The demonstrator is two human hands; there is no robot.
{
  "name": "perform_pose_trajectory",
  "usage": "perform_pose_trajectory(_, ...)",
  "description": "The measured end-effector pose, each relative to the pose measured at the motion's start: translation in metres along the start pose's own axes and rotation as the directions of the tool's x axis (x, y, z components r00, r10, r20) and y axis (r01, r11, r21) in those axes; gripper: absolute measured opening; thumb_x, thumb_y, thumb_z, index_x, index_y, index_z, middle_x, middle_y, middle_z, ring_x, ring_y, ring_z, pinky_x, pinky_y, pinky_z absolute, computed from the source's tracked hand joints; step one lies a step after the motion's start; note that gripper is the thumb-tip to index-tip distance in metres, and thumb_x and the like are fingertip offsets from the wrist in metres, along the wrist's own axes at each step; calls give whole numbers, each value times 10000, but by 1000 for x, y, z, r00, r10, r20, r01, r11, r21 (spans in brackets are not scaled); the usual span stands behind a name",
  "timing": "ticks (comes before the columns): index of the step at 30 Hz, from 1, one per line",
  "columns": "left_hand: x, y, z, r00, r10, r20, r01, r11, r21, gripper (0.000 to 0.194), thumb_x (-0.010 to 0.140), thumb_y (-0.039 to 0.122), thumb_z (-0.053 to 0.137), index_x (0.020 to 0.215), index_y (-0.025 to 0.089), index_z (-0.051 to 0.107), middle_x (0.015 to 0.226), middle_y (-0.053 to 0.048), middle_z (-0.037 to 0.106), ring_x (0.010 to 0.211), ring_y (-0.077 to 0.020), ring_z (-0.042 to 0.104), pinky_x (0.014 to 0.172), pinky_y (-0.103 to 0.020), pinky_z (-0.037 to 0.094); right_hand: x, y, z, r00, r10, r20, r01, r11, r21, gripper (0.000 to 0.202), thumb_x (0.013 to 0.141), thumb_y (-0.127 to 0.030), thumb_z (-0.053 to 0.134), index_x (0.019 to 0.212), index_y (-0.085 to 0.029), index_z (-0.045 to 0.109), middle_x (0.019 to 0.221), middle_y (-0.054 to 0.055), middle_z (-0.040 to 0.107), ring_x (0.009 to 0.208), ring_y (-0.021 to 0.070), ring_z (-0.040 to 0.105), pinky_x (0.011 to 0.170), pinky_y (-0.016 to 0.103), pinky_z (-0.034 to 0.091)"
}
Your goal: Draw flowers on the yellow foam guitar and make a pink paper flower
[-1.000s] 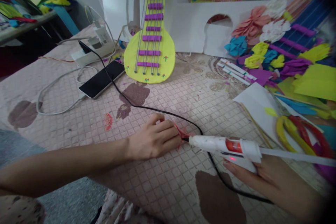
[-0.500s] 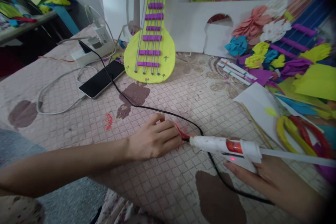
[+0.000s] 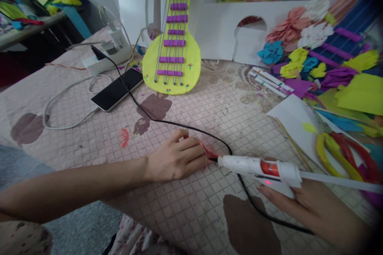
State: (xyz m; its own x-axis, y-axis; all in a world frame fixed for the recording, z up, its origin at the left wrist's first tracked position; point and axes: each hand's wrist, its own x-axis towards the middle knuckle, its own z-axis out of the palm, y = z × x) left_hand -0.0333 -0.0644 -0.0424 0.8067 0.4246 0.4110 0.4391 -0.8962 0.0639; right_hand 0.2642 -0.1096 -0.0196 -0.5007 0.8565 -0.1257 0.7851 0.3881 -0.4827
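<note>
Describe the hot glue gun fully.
White, plastic-looking hot glue gun, roughly level, with red-orange window, glowing red light and dark nozzle aimed toward the left hand. Translucent glue stick juts from the rear. The right hand holds it over the tablecloth, grip mostly hidden; nozzle contact with the red piece unclear.

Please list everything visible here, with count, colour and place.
glue gun: one, white, right
red piece: one, red, by nozzle
cord: one, black, across table
phone: one, black, left
power strip: one, white, left
cables: several, white, left
stringed shapes: three, two yellow, one blue, back and right
boards: several, white, back
paper flowers: several, mixed, right
marked sticks: several, white, right
scissor handles: count unclear, yellow and red, right
loose papers: several, mixed, right
tablecloth: one, pale, underneath
side table: one, grey, left
left hand: one, at red piece
right hand: one, round glue gun
</note>
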Motion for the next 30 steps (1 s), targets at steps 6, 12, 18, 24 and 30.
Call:
perform_pose_trajectory(6,1,0,0,1000,-13,-19,12,999,-36,132,952,212,468,874,162,562,891,-8,655,850,-144,561,782,-337,354,-1,4,0,999,52,-11,-52,998,20,227,853,-442,492,927,-264,612,819,5,700,740,210,672,653,312,558)
perform_pose_trajectory(12,4,0,0,998,-54,-13,53,996,-78,198,965,214,433,840,159,576,857,-11,652,822,-141,555,766,-329,356,-3,5,3,996,70,-57,-67,997,46,245,839,-463,504,928,-291,652,835,-15,721,751,217,680,669,316,571)
perform_pose_trajectory(18,5,-1,0,997,-78,7,78,991,-112,205,974,198,401,898,158,587,887,-18,655,831,-144,547,782,-332,358,0,3,1,991,105,-79,-100,992,75,250,831,-461,513,907,-272,658,822,-10,719,731,211,678,618,280,570)
perform_pose_trajectory(24,6,-1,1,994,-106,10,106,985,-138,178,963,229,434,913,162,591,927,-20,665,863,-152,544,795,-335,364,7,5,-3,989,48,-139,-42,998,48,249,815,-459,540,921,-268,660,829,-3,721,745,214,675,672,305,570)
perform_pose_trajectory(30,7,-1,3,990,-139,8,138,975,-172,130,930,266,507,901,170,589,935,-2,662,859,-151,543,777,-328,368,2,7,1,992,122,-26,-120,989,88,305,807,-494,532,938,-261,678,846,18,725,754,230,681,676,329,573)
